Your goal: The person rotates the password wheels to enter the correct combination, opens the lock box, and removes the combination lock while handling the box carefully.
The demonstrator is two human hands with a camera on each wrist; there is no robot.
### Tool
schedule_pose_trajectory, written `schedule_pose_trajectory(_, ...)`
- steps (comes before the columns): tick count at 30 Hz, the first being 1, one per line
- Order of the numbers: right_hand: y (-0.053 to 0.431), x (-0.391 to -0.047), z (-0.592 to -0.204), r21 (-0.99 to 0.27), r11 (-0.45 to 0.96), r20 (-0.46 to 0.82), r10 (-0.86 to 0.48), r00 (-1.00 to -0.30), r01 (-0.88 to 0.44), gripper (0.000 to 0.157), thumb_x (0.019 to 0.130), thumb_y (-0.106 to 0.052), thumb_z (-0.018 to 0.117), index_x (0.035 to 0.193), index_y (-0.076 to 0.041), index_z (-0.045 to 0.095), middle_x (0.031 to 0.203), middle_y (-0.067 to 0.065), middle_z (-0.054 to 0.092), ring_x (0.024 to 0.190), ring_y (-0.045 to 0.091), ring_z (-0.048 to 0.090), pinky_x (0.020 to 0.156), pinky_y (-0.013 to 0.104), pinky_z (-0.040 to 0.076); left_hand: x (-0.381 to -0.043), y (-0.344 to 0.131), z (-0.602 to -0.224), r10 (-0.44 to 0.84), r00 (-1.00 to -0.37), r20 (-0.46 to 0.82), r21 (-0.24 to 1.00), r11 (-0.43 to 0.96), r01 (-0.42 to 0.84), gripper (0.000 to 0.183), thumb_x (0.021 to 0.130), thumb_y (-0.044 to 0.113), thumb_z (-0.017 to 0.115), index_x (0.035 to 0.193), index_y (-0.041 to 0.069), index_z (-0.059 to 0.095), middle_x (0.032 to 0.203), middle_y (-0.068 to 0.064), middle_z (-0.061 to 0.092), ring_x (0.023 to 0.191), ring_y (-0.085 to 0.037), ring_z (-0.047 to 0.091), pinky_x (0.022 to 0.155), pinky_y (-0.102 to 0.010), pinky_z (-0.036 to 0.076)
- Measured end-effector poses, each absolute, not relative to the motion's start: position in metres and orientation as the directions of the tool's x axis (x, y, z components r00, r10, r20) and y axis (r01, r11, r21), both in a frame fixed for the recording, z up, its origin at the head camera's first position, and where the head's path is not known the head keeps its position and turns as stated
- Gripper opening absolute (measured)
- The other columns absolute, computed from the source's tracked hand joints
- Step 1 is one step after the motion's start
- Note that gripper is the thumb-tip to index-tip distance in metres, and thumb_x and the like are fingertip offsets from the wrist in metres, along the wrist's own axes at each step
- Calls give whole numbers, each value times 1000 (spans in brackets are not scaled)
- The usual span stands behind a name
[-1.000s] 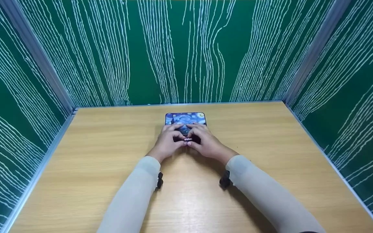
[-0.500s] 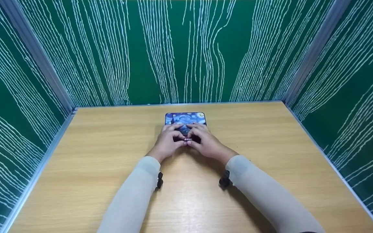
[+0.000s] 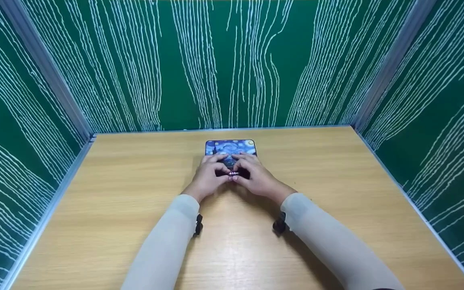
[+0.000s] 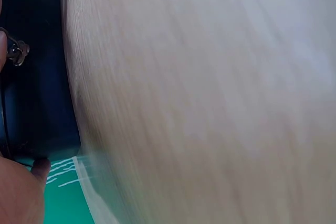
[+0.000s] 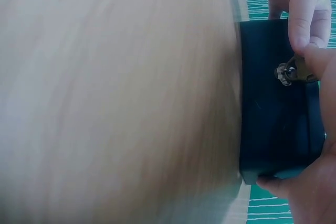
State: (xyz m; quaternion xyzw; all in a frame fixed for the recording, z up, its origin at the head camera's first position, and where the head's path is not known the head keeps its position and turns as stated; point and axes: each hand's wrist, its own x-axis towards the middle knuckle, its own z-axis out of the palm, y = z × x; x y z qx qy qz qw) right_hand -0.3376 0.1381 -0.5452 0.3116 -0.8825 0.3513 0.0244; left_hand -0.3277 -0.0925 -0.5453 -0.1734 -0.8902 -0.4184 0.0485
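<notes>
Left hand (image 3: 209, 174) and right hand (image 3: 257, 174), at seven and five o'clock of the box (image 3: 230, 146), curl to pinch its six-o'clock latch (image 5: 283, 74). Both partly cover the lid; latch detail is indistinct.

Head: high, facing forward and down over the light-brown wooden tabletop (image 3: 232, 249).
Left wrist: close, turned sideways, facing the dark rectangular box (image 4: 39, 98).
Right wrist: equally close, box at right.
Wrists share: silvery metal clasp (image 5: 282, 73).
</notes>
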Motion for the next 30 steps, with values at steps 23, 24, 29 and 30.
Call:
schedule_pose_trajectory(23, 138, -340, -542, -584, 567, 273, -536, -799, -580, 21, 109, -30, 77, 123, -17, 70, 180, 5, 49, 171, 42, 33, 140, 71, 25, -329, -94, -540, 276, -933, 231, 705, 614, 357, 6, 98, 15, 90, 103, 14, 89, 172, 1, 59, 165, -33, 39, 141, -54, 31)
schedule_pose_trajectory(24, 138, -340, -543, -582, 570, 271, -537, -799, -580, 23, 109, -31, 78, 125, -17, 69, 180, 5, 48, 171, 42, 33, 140, 71, 25, -328, -94, -540, 276, -933, 231, 708, 610, 356, 6, 98, 15, 90, 104, 14, 89, 172, 1, 59, 165, -33, 39, 141, -54, 31)
schedule_pose_trajectory(29, 139, -338, -547, -577, 577, 266, -536, -801, -578, 22, 108, -28, 78, 125, -18, 69, 181, 6, 47, 171, 44, 32, 138, 74, 25, -324, -93, -539, 270, -938, 216, 715, 611, 341, 5, 98, 16, 90, 103, 14, 89, 172, 1, 58, 165, -34, 40, 140, -55, 32)
schedule_pose_trajectory(30, 139, -338, -548, -578, 579, 263, -535, -803, -575, 21, 108, -27, 78, 125, -18, 69, 181, 5, 47, 172, 44, 31, 138, 74, 25, -324, -92, -540, 269, -940, 209, 716, 613, 335, 5, 98, 16, 90, 103, 15, 89, 173, 2, 58, 165, -34, 39, 140, -55, 32)
